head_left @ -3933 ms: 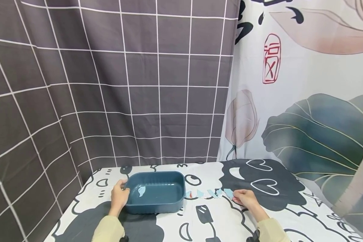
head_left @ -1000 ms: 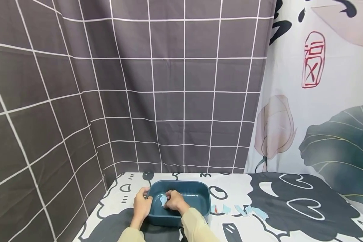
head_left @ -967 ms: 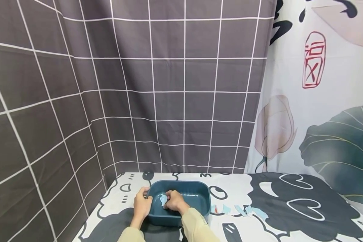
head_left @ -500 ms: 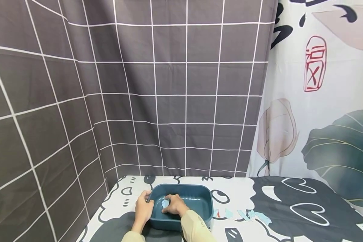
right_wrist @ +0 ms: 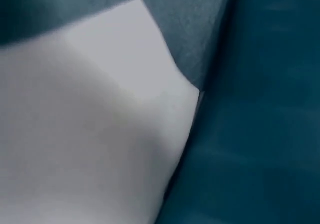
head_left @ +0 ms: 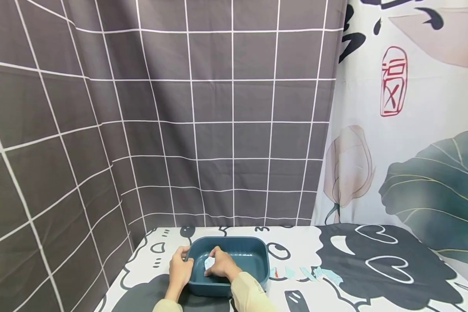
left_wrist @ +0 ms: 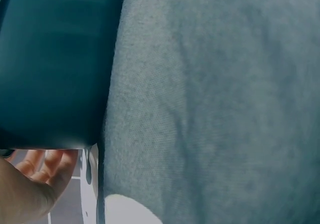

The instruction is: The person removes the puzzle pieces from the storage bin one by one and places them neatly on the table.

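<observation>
A dark teal rectangular basin (head_left: 253, 249) stands on the patterned cloth. At its left end my left hand (head_left: 180, 268) grips the rim; in the left wrist view, the left hand's curled fingers (left_wrist: 60, 166) show beside the basin's wall (left_wrist: 50, 84). Inside the basin, my right hand (head_left: 221, 265) reaches over the left part, thumb and fingers curved round a small pale scrap of paper (head_left: 209, 262). Fingers partly cover the scrap. Neither the right hand's fingers nor the scrap shows in the right wrist view, which is blurred and holds the teal basin wall (right_wrist: 270, 134).
Several light blue paper scraps (head_left: 331, 276) lie in a row right of the basin, one with a red mark. Black and white patterned cloth (head_left: 296, 242) covers the table. A grey checked curtain (head_left: 218, 130) hangs behind it, with a floral curtain (head_left: 355, 151) at right.
From the right end of the scrap row, my right hand has moved into the basin. The scrap there has turned from light blue to whiter. The left hand still grips the rim.
</observation>
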Action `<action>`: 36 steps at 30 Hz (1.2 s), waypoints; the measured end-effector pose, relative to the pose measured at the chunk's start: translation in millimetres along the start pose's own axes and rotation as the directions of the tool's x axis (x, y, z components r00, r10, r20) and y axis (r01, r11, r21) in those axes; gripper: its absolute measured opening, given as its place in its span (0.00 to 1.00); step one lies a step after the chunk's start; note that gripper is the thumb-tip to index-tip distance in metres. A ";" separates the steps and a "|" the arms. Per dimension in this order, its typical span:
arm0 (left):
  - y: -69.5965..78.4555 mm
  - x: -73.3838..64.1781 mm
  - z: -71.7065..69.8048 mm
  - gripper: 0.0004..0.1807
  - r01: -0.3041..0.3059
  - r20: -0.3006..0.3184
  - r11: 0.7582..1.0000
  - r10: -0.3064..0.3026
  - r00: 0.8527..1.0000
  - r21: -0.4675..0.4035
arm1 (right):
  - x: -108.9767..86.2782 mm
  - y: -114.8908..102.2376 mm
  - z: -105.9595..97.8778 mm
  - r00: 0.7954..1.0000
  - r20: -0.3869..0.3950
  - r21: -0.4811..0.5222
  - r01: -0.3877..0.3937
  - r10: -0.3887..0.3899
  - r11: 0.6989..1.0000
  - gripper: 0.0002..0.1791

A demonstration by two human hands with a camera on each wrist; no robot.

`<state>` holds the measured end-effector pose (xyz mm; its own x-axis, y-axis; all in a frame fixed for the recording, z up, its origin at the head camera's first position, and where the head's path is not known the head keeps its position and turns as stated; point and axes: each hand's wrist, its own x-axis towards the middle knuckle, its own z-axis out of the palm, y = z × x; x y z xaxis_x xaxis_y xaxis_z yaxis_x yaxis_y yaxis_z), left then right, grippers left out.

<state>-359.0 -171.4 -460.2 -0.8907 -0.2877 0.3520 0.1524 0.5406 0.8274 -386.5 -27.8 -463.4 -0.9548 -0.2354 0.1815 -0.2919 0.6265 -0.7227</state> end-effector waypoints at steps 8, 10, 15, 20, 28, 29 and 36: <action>6.8 1.7 12.2 0.20 -0.024 -0.031 1.000 0.023 0.999 -0.013 | -2.4 4.6 -8.7 1.000 -0.021 0.239 0.012 -0.007 0.971 0.12; 6.2 2.3 11.2 0.21 -0.007 -0.003 1.000 0.007 1.000 -0.010 | -4.3 2.6 -9.4 1.000 -0.013 0.367 -0.015 0.021 0.930 0.12; 7.6 4.6 8.8 0.21 0.006 0.019 1.000 -0.006 1.000 0.009 | -10.3 -3.0 -18.1 0.993 -0.009 0.587 -0.091 0.119 0.805 0.15; 9.4 9.0 11.0 0.21 0.018 0.039 1.000 -0.018 0.999 0.007 | -20.2 -1.7 -38.4 0.994 -0.063 0.599 -0.031 0.085 0.800 0.17; 8.4 14.5 6.2 0.21 0.020 0.053 1.000 -0.021 0.998 0.011 | -38.2 8.2 -69.4 0.991 -0.132 0.549 0.044 0.034 0.835 0.21; 7.5 15.9 4.2 0.21 0.024 0.053 1.000 -0.025 0.998 0.013 | -39.3 10.1 -72.7 0.990 -0.133 0.549 0.041 0.039 0.835 0.21; 1.2 23.5 -11.3 0.22 0.032 0.056 0.999 -0.033 0.998 0.025 | -47.0 31.3 -99.9 0.976 -0.184 0.540 0.004 0.114 0.841 0.22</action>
<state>-375.0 -186.5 -446.0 -0.9178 -0.2606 0.2995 0.1136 0.5505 0.8271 -356.5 77.1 -428.0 -0.9758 -0.0215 0.2175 -0.2185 0.1249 -0.9678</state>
